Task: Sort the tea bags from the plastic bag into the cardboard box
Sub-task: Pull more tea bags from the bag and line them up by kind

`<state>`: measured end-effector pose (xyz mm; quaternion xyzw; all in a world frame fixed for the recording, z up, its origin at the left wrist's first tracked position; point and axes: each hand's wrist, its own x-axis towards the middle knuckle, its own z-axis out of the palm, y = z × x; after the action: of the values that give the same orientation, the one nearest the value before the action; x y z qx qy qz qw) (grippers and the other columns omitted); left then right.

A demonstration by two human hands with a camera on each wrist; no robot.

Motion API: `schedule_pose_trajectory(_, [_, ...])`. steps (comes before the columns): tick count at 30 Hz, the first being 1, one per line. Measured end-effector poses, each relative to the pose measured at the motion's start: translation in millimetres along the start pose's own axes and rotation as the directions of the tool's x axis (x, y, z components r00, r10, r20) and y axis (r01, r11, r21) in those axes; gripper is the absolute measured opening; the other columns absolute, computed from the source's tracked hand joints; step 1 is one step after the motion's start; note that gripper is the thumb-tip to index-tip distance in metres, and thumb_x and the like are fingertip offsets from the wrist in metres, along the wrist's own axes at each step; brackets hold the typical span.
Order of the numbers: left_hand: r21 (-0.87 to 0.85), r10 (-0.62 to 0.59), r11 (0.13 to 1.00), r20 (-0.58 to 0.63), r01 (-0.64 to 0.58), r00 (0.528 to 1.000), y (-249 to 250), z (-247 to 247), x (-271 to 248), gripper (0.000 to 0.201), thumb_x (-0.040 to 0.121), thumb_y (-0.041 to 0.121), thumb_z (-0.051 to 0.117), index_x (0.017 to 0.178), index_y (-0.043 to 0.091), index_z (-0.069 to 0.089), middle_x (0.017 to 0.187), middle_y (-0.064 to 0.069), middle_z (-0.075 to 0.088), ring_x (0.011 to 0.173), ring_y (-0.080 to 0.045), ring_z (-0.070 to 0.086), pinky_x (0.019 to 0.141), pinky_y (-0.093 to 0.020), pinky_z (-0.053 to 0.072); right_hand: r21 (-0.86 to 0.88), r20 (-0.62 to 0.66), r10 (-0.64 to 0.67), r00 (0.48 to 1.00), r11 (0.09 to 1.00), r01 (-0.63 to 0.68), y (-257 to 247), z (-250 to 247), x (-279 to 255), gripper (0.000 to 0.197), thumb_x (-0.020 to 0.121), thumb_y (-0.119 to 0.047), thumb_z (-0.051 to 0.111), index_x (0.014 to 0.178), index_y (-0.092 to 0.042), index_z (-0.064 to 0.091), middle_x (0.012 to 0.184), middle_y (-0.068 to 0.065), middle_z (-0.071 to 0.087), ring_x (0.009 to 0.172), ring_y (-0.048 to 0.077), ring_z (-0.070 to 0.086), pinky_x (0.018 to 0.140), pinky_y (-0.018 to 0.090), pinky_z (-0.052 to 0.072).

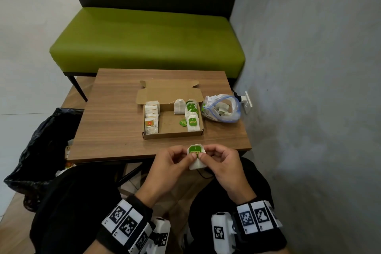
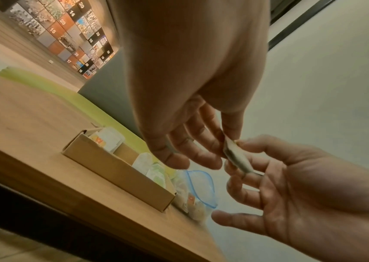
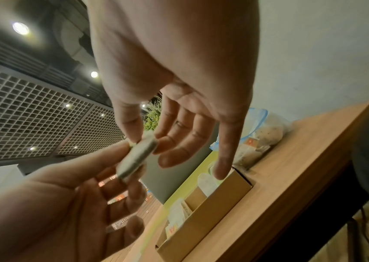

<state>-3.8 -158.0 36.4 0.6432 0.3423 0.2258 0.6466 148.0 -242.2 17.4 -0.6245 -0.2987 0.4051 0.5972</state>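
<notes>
A white tea bag (image 1: 195,155) with a green tag is held over the table's near edge, pinched between both hands. My left hand (image 1: 177,160) pinches its left side and my right hand (image 1: 213,159) its right side. The wrist views show the tea bag (image 2: 237,156) (image 3: 137,158) edge-on between thumbs and forefingers. The open cardboard box (image 1: 173,132) sits mid-table, with yellow-tagged tea bags (image 1: 151,117) stacked on its left and green-tagged tea bags (image 1: 192,115) on its right. The clear plastic bag (image 1: 221,108) with more tea bags lies right of the box.
The wooden table (image 1: 115,126) stands before a green bench (image 1: 148,39). A grey wall (image 1: 309,88) with a socket (image 1: 247,102) runs along the right. A black rubbish bag (image 1: 41,150) sits on the floor to the left.
</notes>
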Motion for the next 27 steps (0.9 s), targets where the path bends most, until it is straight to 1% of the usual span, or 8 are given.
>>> schedule_pose_trajectory(4, [0.108,0.039,0.993,0.034,-0.042,0.999,3.3,-11.6,17.3,0.013,0.091,0.018,0.066,0.100,0.024,0.073,0.092,0.007,0.074,0.086,-0.010,0.069,0.076,-0.023,0.056,0.025,0.019,-0.013,1.000,1.000,0.012,0.4,3.8,15.1,0.011,0.085,-0.002,0.071,0.096,-0.004,0.073,0.091,0.008,0.077,0.082,0.014,0.072,0.071,0.020,0.054])
schedule_pose_trajectory(7, [0.314,0.076,0.946,0.031,-0.082,0.997,5.1,-22.8,40.1,0.017,0.090,0.025,0.068,0.107,0.029,0.070,0.087,0.007,0.072,0.082,-0.009,0.067,0.077,-0.032,0.057,-0.005,0.026,-0.027,0.999,1.000,0.027,-3.5,7.2,30.5,0.010,0.086,-0.002,0.071,0.093,-0.009,0.074,0.088,0.006,0.077,0.079,0.012,0.071,0.070,0.021,0.054])
schedule_pose_trajectory(10, [0.445,0.102,0.890,0.023,-0.101,0.995,9.2,-34.0,68.6,0.011,0.090,0.027,0.068,0.099,0.027,0.072,0.081,0.008,0.072,0.075,-0.006,0.067,0.072,-0.034,0.058,-0.067,-0.009,-0.034,0.999,0.997,0.034,-5.7,12.8,52.1,0.013,0.087,-0.005,0.072,0.091,-0.017,0.074,0.085,0.001,0.076,0.077,0.012,0.070,0.070,0.024,0.055])
schedule_pose_trajectory(13, [0.426,0.079,0.904,-0.085,-0.036,0.993,5.8,-50.0,106.6,0.005,0.091,0.024,0.068,0.093,0.026,0.072,0.081,0.005,0.072,0.073,-0.008,0.067,0.069,-0.029,0.056,-0.151,-0.096,-0.067,0.993,0.987,0.052,-5.8,11.5,70.8,0.015,0.089,-0.010,0.071,0.089,-0.024,0.074,0.086,0.002,0.075,0.080,0.020,0.070,0.074,0.032,0.058])
schedule_pose_trajectory(16, [0.470,0.070,0.882,-0.181,0.024,0.981,-3.9,-66.4,146.7,0.003,0.091,0.023,0.069,0.089,0.024,0.071,0.078,0.004,0.073,0.070,-0.011,0.067,0.068,-0.033,0.056,-0.140,-0.144,-0.062,0.988,0.989,0.041,-2.7,6.2,77.7,0.013,0.090,-0.008,0.069,0.090,-0.020,0.074,0.083,0.003,0.075,0.074,0.013,0.070,0.070,0.024,0.057])
schedule_pose_trajectory(18, [0.547,0.050,0.836,-0.175,0.055,0.983,-9.9,-70.2,168.2,0.005,0.091,0.026,0.069,0.093,0.022,0.072,0.080,0.006,0.072,0.073,-0.010,0.068,0.072,-0.035,0.058,-0.125,-0.163,-0.054,0.985,0.992,0.033,1.8,3.6,77.8,0.012,0.090,-0.006,0.069,0.089,-0.018,0.074,0.078,0.002,0.074,0.068,0.010,0.067,0.066,0.020,0.055])
schedule_pose_trajectory(21, [0.563,-0.016,0.819,-0.179,0.115,0.984,-18.9,-66.0,192.4,0.005,0.091,0.025,0.069,0.092,0.020,0.071,0.082,0.002,0.072,0.071,-0.014,0.070,0.072,-0.035,0.059,-0.110,-0.180,-0.036,0.983,0.994,0.017,10.8,0.2,75.2,0.015,0.089,-0.004,0.069,0.087,-0.018,0.073,0.072,-0.001,0.072,0.065,0.008,0.066,0.063,0.018,0.053])
schedule_pose_trajectory(27, [0.568,-0.146,0.782,-0.234,0.257,0.961,-41.1,-54.6,218.9,0.008,0.089,0.021,0.072,0.091,0.013,0.072,0.085,-0.006,0.072,0.076,-0.023,0.071,0.074,-0.040,0.061,-0.079,-0.184,0.019,0.983,0.996,-0.034,21.2,-6.4,67.0,0.011,0.089,-0.006,0.069,0.090,-0.015,0.075,0.076,0.010,0.073,0.067,0.011,0.065,0.065,0.023,0.053])
